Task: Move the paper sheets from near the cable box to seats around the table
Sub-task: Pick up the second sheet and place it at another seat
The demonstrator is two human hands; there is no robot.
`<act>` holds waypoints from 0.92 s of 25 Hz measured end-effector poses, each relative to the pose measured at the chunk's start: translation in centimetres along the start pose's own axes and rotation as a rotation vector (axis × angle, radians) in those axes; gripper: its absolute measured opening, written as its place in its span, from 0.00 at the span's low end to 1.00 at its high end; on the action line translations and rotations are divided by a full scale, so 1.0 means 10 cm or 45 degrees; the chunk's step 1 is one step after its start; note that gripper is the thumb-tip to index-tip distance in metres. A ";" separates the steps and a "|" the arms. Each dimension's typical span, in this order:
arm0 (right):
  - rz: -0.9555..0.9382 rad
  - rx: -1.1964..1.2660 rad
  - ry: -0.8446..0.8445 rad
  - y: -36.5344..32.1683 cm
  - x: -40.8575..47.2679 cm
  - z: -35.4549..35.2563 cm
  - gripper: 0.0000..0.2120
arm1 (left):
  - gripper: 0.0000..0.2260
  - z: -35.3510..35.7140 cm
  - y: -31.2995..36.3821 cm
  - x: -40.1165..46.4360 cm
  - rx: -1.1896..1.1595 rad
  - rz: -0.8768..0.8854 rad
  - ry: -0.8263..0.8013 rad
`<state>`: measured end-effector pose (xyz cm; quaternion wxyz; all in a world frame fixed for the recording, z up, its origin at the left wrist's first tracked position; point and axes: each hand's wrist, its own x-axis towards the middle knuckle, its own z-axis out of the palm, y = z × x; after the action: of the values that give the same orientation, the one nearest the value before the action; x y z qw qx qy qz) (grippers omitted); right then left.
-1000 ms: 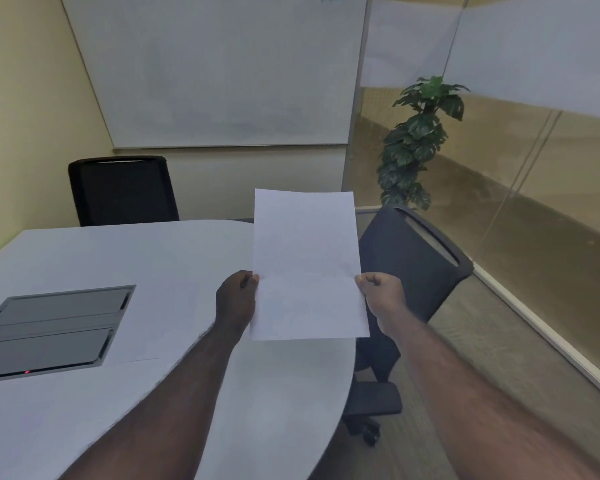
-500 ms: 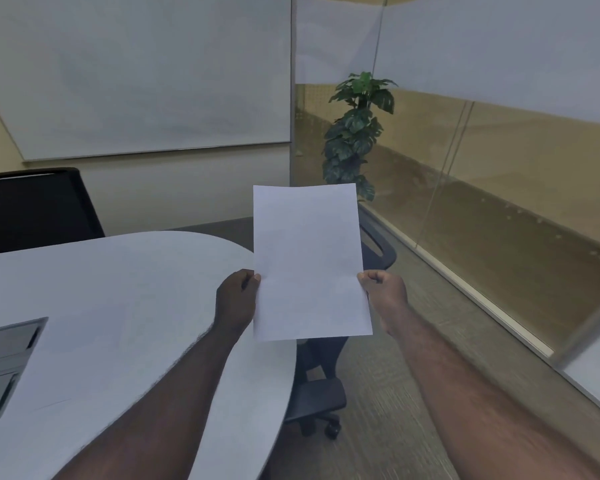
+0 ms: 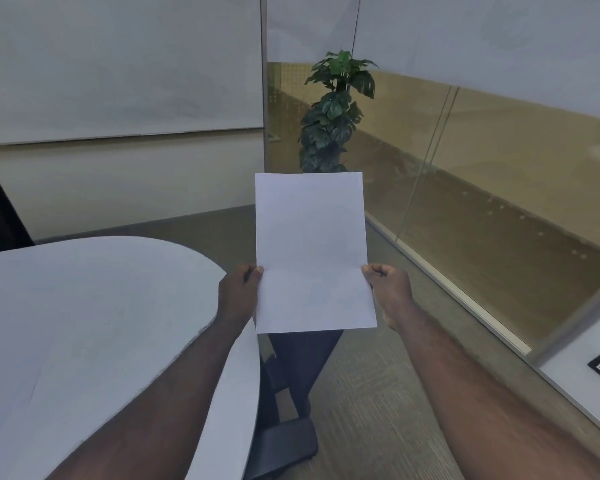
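Mid-carry, I judge: one paper sheet (image 3: 312, 251) in air, not yet set at any seat. No sheet visible on bench (image 3: 84, 323) in this view; cable box out of view, so can't tell how many sheets remain. Left hand (image 3: 238, 294) pinches sheet's left edge, right hand (image 3: 388, 292) pinches right edge, both closed on it. Sheet upright between hands, past bench's rounded end, above dark chair (image 3: 302, 362). Left to do: lay sheet on bench before seat.
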<state>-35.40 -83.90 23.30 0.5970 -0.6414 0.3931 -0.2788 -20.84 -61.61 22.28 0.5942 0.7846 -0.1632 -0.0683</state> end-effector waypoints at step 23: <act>-0.004 0.170 -0.252 -0.47 2.70 -0.37 0.09 | 0.08 1.71 0.76 1.49 -0.183 -0.095 0.238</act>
<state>-23.26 -108.60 25.38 0.6739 -0.6251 0.3117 -0.2406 -13.31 -84.06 25.92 0.6585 0.7485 -0.0725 -0.0286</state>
